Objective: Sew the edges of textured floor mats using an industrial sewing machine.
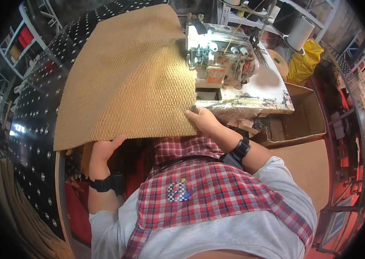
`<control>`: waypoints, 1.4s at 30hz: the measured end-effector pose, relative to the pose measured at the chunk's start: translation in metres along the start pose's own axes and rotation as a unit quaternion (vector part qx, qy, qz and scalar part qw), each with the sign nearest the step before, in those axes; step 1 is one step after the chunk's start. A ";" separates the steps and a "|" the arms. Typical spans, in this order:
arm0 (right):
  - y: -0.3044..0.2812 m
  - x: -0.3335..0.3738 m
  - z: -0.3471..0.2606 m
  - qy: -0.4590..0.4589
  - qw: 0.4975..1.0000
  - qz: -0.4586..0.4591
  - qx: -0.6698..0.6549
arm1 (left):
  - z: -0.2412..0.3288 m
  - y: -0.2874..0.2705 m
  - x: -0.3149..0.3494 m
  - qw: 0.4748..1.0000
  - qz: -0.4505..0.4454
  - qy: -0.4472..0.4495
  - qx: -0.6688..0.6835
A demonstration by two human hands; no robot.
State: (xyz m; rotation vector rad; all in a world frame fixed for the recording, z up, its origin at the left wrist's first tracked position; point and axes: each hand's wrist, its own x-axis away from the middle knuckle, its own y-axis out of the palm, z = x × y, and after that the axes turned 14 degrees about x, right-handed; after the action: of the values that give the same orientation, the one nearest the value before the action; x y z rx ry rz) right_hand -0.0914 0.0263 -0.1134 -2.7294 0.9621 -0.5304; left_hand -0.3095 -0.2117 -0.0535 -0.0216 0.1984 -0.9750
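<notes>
A large tan textured mat (126, 82) lies across the table and runs along the left side of an industrial sewing machine (225, 56), its right edge at the lit needle area. My left hand (104, 151) grips the mat's near edge, thumb on top and fingers hidden beneath. At the near right edge of the mat, my right hand (203, 120) is closed on it. Something small and dark shows by the right fingertips; I cannot make out what it is.
Left of the mat stretches a black table (35, 125) dotted with shiny studs. Thread cones (300, 34) stand at the back right, near a yellow bag (307, 60). An open cardboard box (299, 116) sits right of the machine, with a tan sheet (305, 168) below it.
</notes>
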 end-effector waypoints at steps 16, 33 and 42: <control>-0.023 0.004 -0.016 0.041 0.993 0.006 -0.108 | 0.015 0.014 -0.102 0.913 0.052 0.175 -0.364; -0.019 -0.004 -0.012 0.030 0.987 -0.025 -0.153 | 0.007 0.023 -0.194 0.835 0.088 0.311 -0.445; -0.006 -0.017 -0.051 0.023 0.991 -0.014 -0.133 | 0.006 0.078 -0.097 0.913 0.078 0.291 -0.276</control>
State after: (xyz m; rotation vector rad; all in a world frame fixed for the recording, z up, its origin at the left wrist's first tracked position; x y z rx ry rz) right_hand -0.1201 0.0383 -0.0695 -2.9810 1.0776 -0.5032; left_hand -0.2975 -0.0886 -0.0411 -0.2313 1.0101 -0.7171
